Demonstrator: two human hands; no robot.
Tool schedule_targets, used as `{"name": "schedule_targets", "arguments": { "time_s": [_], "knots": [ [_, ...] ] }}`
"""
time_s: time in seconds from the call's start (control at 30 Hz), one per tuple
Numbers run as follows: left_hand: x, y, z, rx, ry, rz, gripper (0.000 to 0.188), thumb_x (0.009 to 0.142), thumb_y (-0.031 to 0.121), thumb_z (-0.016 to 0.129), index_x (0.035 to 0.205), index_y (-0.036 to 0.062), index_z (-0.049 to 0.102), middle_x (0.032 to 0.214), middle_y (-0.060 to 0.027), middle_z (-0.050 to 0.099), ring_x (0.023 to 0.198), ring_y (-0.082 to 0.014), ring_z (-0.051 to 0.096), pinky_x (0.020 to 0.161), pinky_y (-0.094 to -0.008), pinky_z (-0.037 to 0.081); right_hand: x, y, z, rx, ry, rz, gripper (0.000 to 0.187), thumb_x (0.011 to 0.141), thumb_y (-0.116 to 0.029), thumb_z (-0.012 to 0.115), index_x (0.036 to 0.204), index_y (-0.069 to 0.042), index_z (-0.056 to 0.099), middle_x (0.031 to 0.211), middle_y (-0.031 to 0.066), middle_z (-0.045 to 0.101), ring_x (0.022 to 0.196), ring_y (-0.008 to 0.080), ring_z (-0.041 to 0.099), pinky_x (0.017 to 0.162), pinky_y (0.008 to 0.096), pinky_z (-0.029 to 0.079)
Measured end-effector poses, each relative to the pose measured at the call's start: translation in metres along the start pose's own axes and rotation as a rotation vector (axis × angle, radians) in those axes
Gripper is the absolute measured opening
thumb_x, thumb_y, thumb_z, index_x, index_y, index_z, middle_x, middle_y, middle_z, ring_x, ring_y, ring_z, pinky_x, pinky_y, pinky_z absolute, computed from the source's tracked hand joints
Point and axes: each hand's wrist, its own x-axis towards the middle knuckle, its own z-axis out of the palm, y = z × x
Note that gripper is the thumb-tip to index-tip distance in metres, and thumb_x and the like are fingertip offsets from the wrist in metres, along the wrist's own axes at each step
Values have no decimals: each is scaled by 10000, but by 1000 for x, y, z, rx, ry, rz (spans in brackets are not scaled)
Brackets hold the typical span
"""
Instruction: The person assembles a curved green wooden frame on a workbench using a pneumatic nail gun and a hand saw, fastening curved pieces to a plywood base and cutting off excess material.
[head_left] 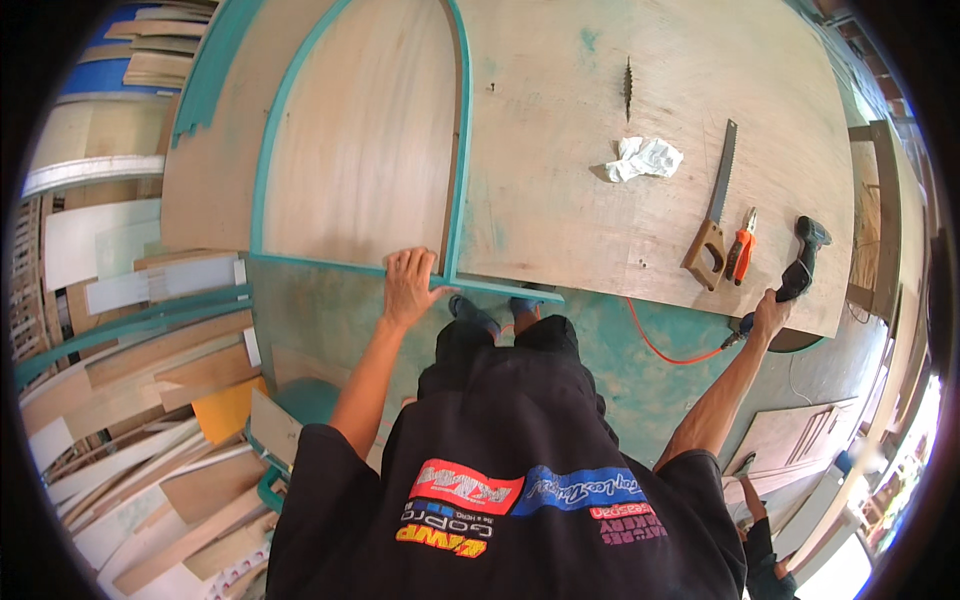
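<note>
At the tabletop's near edge, the left grip, clamped on the frame lying there, should hold it steady while the right grip, its closure unclear to me, is at the dark tool.

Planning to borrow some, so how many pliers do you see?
1: the pliers lie on the table, just right of the saw. Others may be hidden among the wood pieces.

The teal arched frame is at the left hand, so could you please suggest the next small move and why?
Probably press the left hand gently on the teal arched frame to steady it: that hand already touches its lower edge, while the right hand is away at the black power tool.
</note>
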Motion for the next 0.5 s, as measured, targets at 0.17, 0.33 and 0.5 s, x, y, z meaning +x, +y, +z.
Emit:
{"name": "schedule_targets", "arguments": {
  "time_s": [0.17, 0.33, 0.5],
  "knots": [
    [0, -1, 4, 58, -61, -54, 923, 633, 545, 909, 1335, 90, 521, 1312, -62, 530, 1252, -260, 489, 1039, -487, 355, 39, 18, 41, -219, 21, -83, 925, 794, -183, 590, 1599, 56, 202, 1332, 384, 582, 1266, 506, 568, 1085, 506, 442],
    [14, -1, -15, 35, -124, -86, 1090, 609, 539, 926, 1499, 123, 452, 1507, -98, 452, 1422, -301, 400, 1168, -543, 305, 35, -9, 74, -402, 18, 97, 964, 829, -288, 679, 1611, -1, 193, 1356, 355, 575, 1254, 475, 593, 1069, 527, 463],
    [30, -34, -22, 74, -169, 54, 1144, 603, 671, 858, 1525, 126, 457, 1564, -139, 411, 1446, -338, 385, 1161, -576, 338, 48, 6, 91, -452, -5, 189, 1022, 873, -565, 716, 1620, -90, 204, 1294, 333, 619, 1220, 474, 620, 1038, 553, 483]
  ]
}}
